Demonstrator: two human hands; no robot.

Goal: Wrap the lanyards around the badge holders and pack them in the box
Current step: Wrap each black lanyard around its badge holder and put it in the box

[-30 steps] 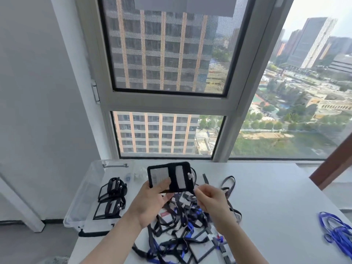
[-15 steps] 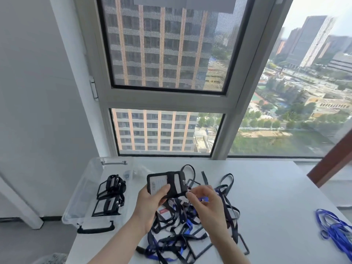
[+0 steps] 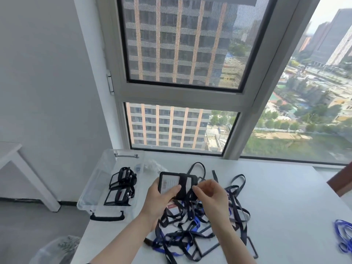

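Beyond a tall window (image 3: 181,44) stand high-rise blocks, and below its sill lies a white surface (image 3: 282,202). Above the middle of that surface the left hand (image 3: 162,199) grips a black-framed badge holder (image 3: 169,182) from its lower left side, with the thumb pressed flat on the clear face over a card bearing a barcode. A black lanyard (image 3: 183,185) is wound in a band across the holder, right of the thumb. The right hand (image 3: 211,193) meets the holder at its lower right corner, and its fingers (image 3: 200,187) are closed in a narrow pinch on the lanyard strap there. A loose loop of black strap rises behind the holder's top right edge. Under and in front of both hands lies a tangled pile (image 3: 190,231) of black and blue lanyards with more holders among them. To the left, at the surface's corner, stands a clear plastic box (image 3: 91,187) with a black handle (image 3: 107,218) on its near side. Two wrapped badge holders (image 3: 122,177) lie inside it, one behind the other. A bundle of blue lanyards (image 3: 344,237) lies well apart at the right edge.
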